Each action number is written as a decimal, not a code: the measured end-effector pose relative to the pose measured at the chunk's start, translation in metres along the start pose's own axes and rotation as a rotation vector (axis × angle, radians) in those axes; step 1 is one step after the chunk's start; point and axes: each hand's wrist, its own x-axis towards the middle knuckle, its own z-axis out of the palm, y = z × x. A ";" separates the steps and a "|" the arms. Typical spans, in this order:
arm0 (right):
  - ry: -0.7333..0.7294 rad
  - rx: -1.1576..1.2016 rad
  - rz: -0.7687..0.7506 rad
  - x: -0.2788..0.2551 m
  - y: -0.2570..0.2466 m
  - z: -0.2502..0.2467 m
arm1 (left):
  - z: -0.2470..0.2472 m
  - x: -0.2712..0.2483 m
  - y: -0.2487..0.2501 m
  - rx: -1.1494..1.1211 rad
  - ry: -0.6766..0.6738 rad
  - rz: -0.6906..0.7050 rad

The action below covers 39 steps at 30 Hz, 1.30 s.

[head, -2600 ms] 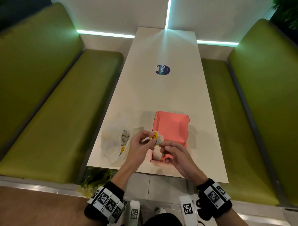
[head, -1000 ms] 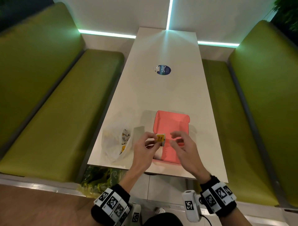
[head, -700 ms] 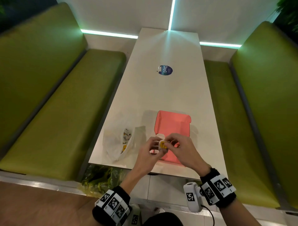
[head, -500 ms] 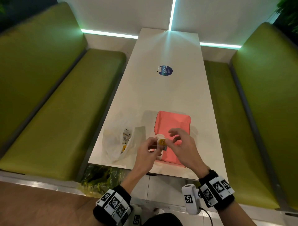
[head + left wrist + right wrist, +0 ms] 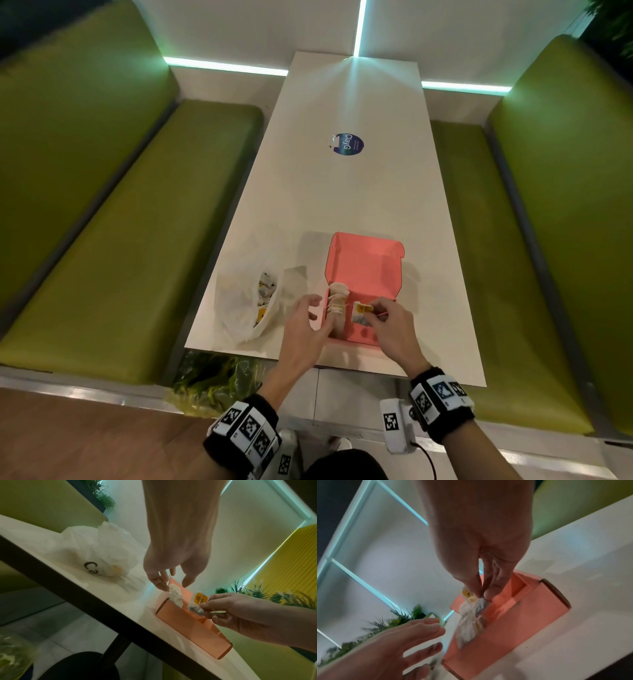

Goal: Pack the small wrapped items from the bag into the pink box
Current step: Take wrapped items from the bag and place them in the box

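Note:
The pink box [image 5: 364, 265] stands open near the table's front edge, lid flapped back. Several small white wrapped items [image 5: 337, 298] stand packed along its left end. My right hand [image 5: 371, 313] pinches one more wrapped item [image 5: 360, 312] with a yellow label by its top and holds it over the box's inside, just right of the packed ones. In the right wrist view, thumb and forefinger of the right hand [image 5: 481, 594] squeeze the wrapped item [image 5: 471, 610]. My left hand [image 5: 317, 317] hovers by the box's left wall, fingers spread, holding nothing. The white plastic bag [image 5: 245, 305] lies left of it with more items inside.
The white table [image 5: 342, 192] runs away from me, with a round blue sticker [image 5: 347, 144] at mid-length. Green benches [image 5: 113, 240] flank both sides. The table's near edge is right below my wrists; leafy plants [image 5: 215, 380] sit under its left corner.
Both hands were working one wrapped item above the box. My left hand has let go and drawn left; my right hand has brought the item down to the box.

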 end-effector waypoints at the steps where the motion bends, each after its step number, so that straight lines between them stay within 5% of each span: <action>1: -0.021 -0.018 0.016 0.003 0.003 0.003 | 0.001 0.001 -0.003 0.026 -0.024 -0.025; 8: 0.061 -0.252 0.027 0.026 0.023 0.025 | 0.010 0.004 -0.013 0.067 -0.102 -0.126; 21: 0.301 0.064 0.214 0.028 0.014 0.046 | 0.010 0.006 -0.022 0.121 -0.143 -0.078; 39: 0.202 0.086 0.224 0.016 0.010 0.025 | 0.007 0.007 -0.026 0.144 -0.172 -0.115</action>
